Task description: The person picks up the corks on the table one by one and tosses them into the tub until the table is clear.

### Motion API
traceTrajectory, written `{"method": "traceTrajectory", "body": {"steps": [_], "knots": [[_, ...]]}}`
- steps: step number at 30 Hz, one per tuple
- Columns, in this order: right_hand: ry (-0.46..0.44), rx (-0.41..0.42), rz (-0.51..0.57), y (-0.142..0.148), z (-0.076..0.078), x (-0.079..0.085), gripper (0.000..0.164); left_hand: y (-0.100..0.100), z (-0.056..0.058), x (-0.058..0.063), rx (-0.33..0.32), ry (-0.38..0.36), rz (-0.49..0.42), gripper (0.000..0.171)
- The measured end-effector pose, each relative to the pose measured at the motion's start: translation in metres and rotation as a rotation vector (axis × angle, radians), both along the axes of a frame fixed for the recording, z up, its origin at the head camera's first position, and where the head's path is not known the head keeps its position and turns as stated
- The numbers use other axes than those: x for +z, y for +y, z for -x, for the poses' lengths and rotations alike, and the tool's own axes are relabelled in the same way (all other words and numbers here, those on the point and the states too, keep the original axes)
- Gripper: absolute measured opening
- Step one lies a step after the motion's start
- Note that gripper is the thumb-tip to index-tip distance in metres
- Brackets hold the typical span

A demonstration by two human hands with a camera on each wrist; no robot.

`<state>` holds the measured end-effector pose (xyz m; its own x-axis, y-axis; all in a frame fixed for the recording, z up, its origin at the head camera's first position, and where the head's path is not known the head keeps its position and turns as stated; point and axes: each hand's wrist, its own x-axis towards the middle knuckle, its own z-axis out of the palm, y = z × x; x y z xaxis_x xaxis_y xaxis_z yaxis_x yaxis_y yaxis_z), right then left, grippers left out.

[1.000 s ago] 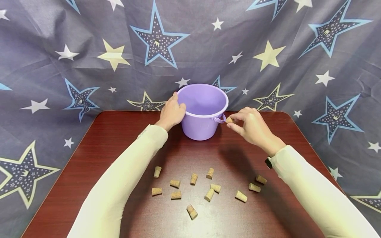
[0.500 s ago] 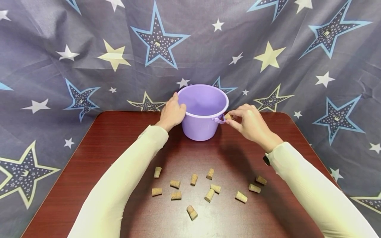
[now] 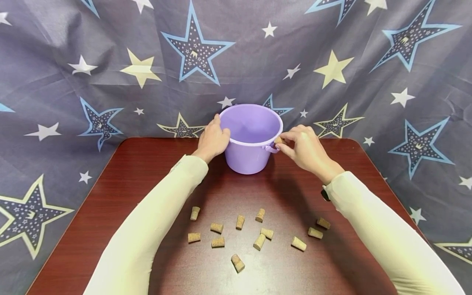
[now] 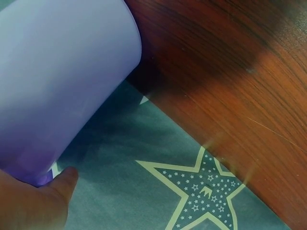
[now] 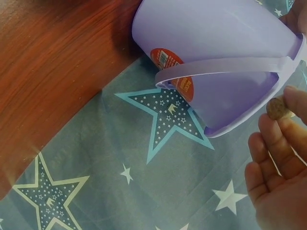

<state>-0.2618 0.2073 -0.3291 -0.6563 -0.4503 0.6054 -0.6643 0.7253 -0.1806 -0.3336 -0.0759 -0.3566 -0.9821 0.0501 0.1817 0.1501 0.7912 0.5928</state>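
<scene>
Here before us, a left hand grips the rim of a round lilac plastic bucket, apparently to steady it on the red-brown wood-grain table, while the right hand's thumb and fingertips pinch a small tan cork just beside that rim.

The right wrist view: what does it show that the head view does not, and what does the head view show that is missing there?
Only the right wrist view shows the orange-red sticker on the purple bucket. Only the head view shows the twelve loose corks and both pale sleeves. Both show the bucket with its handle, the right hand holding a cork, the table and the starry curtain.
</scene>
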Motion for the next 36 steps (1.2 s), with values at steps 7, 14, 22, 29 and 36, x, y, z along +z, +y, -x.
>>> {"method": "traceTrajectory", "body": {"steps": [7, 14, 22, 29, 36], "knots": [[0.014, -0.007, -0.009, -0.006, 0.004, 0.005, 0.01, 0.0, 0.001, 0.001, 0.0, 0.007, 0.002, 0.072], [0.004, -0.019, 0.017, -0.011, 0.009, 0.007, 0.006, 0.0, 0.001, 0.002, -0.001, -0.006, 0.004, 0.072], [-0.003, -0.045, 0.025, -0.016, 0.016, 0.008, 0.005, 0.001, 0.001, 0.001, -0.002, -0.016, -0.005, 0.073], [0.007, -0.049, 0.001, -0.022, 0.024, 0.008, 0.009, 0.0, 0.0, 0.001, -0.001, -0.013, 0.008, 0.073], [-0.022, -0.077, -0.04, -0.032, 0.028, 0.009, 0.008, 0.0, 0.0, 0.0, 0.002, -0.005, 0.005, 0.072]]}}
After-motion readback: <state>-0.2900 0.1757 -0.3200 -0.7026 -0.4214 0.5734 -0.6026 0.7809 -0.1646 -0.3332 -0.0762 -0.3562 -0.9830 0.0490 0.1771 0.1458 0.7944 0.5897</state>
